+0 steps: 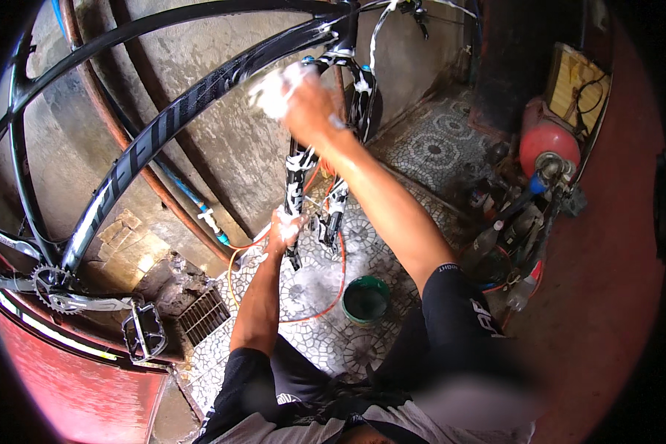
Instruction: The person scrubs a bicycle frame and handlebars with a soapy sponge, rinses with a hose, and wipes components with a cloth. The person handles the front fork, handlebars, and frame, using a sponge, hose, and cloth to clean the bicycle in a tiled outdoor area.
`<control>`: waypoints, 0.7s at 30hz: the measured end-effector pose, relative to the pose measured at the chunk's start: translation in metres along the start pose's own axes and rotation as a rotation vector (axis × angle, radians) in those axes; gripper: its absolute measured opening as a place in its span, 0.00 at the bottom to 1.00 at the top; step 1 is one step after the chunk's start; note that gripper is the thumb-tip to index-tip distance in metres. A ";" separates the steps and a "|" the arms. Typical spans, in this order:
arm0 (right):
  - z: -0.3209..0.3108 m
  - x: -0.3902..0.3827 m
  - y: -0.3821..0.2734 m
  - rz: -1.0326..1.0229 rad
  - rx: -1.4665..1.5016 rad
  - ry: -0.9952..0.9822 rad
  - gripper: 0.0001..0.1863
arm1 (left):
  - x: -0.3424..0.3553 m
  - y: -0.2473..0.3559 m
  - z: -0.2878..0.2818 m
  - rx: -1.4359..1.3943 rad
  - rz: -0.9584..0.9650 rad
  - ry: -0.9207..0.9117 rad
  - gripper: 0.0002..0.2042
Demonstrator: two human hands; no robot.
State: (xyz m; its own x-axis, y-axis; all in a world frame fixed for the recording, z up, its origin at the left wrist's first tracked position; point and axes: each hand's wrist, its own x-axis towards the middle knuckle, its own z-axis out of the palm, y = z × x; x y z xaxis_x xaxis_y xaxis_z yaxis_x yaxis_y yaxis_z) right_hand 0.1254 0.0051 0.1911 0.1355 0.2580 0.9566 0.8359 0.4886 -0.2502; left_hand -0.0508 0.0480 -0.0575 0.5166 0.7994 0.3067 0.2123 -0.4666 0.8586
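In the head view, a black bicycle frame [222,78] runs obliquely from the lower left to the top centre, beside a grey concrete wall [222,177]. Its fork [296,174] extends downward from the front end, both legs streaked with white foam. The left hand [285,228] is wrapped around the lower part of the nearer fork leg, with foam on the fingers. The right hand [307,107], blurred, lies higher, beside the top of the fork and below the frame's thick tube; it is closed on a white, foamy wad [274,90], whose material cannot be told. Further foam marks the tube near the fork's upper end.

A green bucket [364,280] stands on the patterned tile floor [422,140], between the two forearms. An orange hose [343,270] loops over the tiles just left of the bucket. At lower left are a toothed chainring [50,288] and a pedal [144,334], the latter near a drain grate [203,314]. At right, a rounded red tank [547,144] stands above assorted clutter, including a clear bottle [522,292].
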 end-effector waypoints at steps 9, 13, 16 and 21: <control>0.003 0.028 -0.026 0.118 0.166 0.167 0.27 | 0.014 -0.004 -0.004 -0.010 0.000 0.017 0.07; -0.001 0.030 0.012 0.126 -0.278 0.417 0.27 | 0.010 0.001 -0.009 0.034 -0.041 0.046 0.07; -0.008 0.030 0.032 0.084 -0.221 0.113 0.31 | 0.004 0.001 -0.012 -0.050 -0.049 0.060 0.07; -0.028 0.029 0.072 0.571 0.062 0.546 0.23 | -0.003 -0.022 -0.023 0.043 -0.034 0.003 0.06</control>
State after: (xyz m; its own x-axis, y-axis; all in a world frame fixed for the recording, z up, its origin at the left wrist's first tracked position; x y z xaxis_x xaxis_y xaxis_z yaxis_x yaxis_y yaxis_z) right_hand 0.2049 0.0242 0.2049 0.7899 0.0449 0.6116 0.5293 0.4536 -0.7170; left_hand -0.0755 0.0646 -0.0679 0.5055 0.8166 0.2788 0.2658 -0.4548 0.8500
